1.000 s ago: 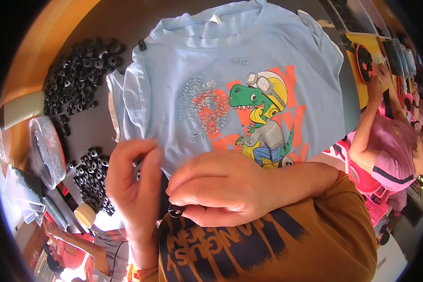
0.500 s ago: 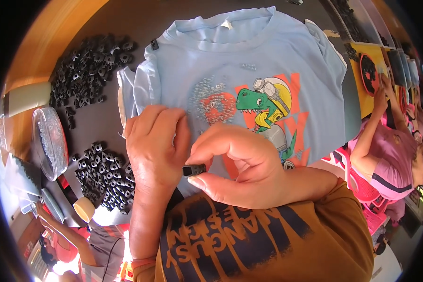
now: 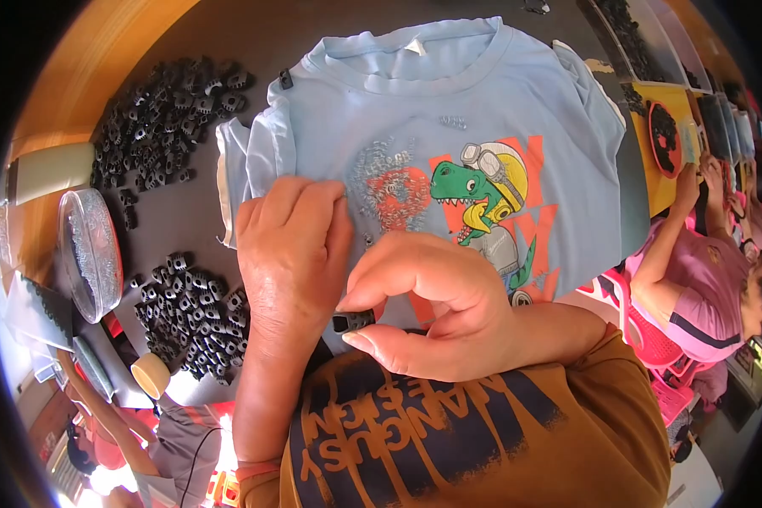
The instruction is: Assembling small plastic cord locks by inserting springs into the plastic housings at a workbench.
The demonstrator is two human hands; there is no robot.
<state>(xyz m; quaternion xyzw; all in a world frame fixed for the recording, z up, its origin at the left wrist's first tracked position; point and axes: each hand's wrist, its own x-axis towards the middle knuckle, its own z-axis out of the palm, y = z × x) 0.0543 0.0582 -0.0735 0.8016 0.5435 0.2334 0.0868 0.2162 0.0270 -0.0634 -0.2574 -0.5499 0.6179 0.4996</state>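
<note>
Between the thumb and forefinger of my right hand (image 3: pixel 436 300) is a small black plastic clip piece (image 3: pixel 355 322), its hollow end facing left. My left hand (image 3: pixel 295 245) rests just left of it with the fingers curled in; whatever they hold is hidden behind the knuckles. Under both hands lies a light blue T-shirt (image 3: pixel 559 110) with a dinosaur print. Many tiny silvery springs (image 3: pixel 389 182) are scattered on its front, with a smaller cluster (image 3: pixel 451 122) above. One black piece (image 3: pixel 285 80) sits at the shirt's left shoulder.
Two heaps of black toothed pieces, a far one (image 3: pixel 165 127) and a near one (image 3: pixel 195 317), lie at the left. Beside them stand a clear round container (image 3: pixel 91 254) of silvery bits and a cream cup (image 3: pixel 151 376). At right, a person in pink (image 3: pixel 694 288) works near a red tray (image 3: pixel 665 140).
My right hand and its black piece have shifted slightly down and right in view. My left hand appears slightly farther right, still curled. The co-worker's hands at right have moved.
</note>
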